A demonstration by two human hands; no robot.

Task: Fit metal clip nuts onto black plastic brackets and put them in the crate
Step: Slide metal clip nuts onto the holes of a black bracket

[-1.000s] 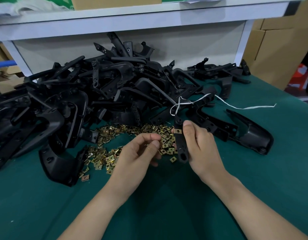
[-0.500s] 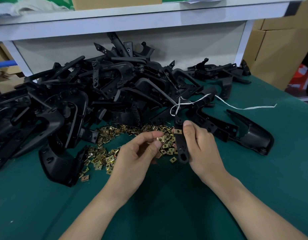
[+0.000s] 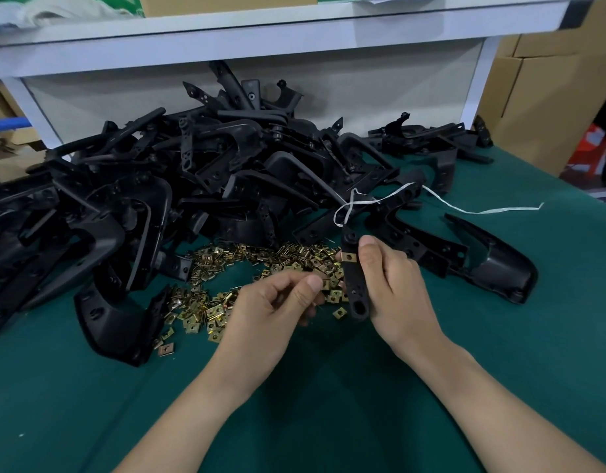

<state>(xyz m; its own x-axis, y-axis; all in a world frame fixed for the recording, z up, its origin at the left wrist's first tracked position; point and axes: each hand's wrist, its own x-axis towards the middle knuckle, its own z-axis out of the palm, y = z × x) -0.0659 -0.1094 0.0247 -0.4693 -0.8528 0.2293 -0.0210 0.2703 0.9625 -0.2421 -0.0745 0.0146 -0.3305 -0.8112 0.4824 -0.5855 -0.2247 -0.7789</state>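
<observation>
Head cam only, so one angle to go on. The right hand (image 3: 393,288) is wrapped around a slim black plastic bracket strip (image 3: 356,295), holding it upright with the thumb up the side. One small brass-coloured metal clip nut (image 3: 348,257) is already seated near the top end. The lower holes look bare, so I'd guess the job now is fitting the next nut.

The left hand (image 3: 277,302) sits at about 9 o'clock from the strip, fingers curled in with the thumb pressed against the forefinger. It looks like a pinch, but I honestly can't tell whether a nut is in there. The scattered pile of loose brass clip nuts (image 3: 223,302) lies right under and to 10 o'clock of that hand, on the green table mat (image 3: 328,421).

My tips for doing it well:
- Get the open mouth of the nut facing the strip's edge before sliding it on
- Line it up with a hole
- Brace the strip with the right thumb so it doesn't twist

The big heap of black plastic brackets (image 3: 192,199) fills 11 o'clock, and a white string (image 3: 482,210) trails off at 2 o'clock. There's no crate in view, so the drop-off spot is unknown from here.
</observation>
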